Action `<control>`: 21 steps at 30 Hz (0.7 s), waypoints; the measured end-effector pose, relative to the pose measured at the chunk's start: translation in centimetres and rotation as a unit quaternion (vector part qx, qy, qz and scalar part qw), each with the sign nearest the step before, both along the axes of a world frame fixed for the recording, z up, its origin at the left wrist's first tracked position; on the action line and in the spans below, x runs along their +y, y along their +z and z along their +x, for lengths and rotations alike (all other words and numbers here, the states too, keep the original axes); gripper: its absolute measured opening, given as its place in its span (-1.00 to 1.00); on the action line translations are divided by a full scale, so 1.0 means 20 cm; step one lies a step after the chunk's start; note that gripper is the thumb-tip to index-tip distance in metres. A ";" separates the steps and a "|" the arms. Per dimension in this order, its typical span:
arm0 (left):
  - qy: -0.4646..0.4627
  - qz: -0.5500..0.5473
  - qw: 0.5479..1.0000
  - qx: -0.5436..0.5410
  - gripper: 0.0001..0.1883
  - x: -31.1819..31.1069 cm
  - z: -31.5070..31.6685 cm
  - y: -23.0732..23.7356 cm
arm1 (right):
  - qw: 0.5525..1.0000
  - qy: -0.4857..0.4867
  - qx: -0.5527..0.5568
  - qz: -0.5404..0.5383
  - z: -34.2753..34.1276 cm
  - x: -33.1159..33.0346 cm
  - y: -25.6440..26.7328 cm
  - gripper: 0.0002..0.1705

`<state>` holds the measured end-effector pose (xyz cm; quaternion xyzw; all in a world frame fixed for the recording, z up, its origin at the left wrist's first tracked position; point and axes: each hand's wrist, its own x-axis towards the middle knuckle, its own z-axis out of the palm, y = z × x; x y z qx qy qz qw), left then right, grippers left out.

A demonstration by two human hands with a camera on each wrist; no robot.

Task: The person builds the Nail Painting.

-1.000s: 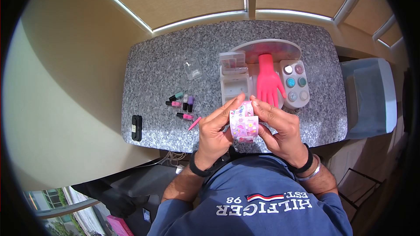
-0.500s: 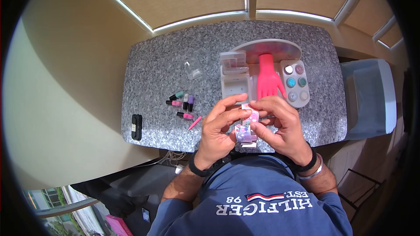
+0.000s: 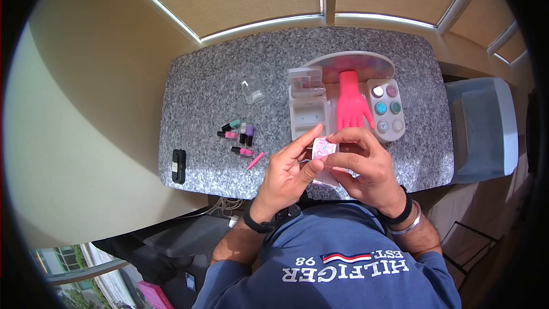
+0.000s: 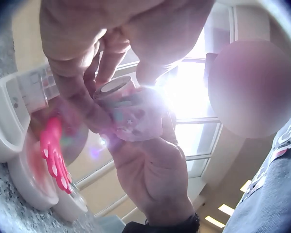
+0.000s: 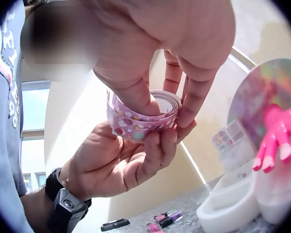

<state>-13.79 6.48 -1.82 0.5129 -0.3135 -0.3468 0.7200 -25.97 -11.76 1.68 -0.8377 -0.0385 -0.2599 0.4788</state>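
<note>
**Sticker roll in both hands, coils loose**

In my head view, the roll is held up just below centre, over the near edge of the table. The left hand grips its outside with curled fingers and thumb; the right hand pinches it from the other side, fingers bent, fingertips dipping into the ring in the right wrist view.

I judge the roll partly loosened: its outer band sits apart from the pale inner coils. I can't tell whether any sticker is off, or how much is left to unwind. I see no sticker on the pink hand, a smooth, rubbery-looking form at upper right.

Its white tray has rounded wells, beside round glitter pots. Glossy polish bottles with black caps lie left of centre, near a slim pink stick.
</note>
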 end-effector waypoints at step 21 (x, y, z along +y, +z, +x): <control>0.084 0.036 0.987 -0.131 -0.32 -0.03 -0.03 -0.03 | 0.994 -0.098 0.048 0.008 -0.02 0.07 -0.06 -0.37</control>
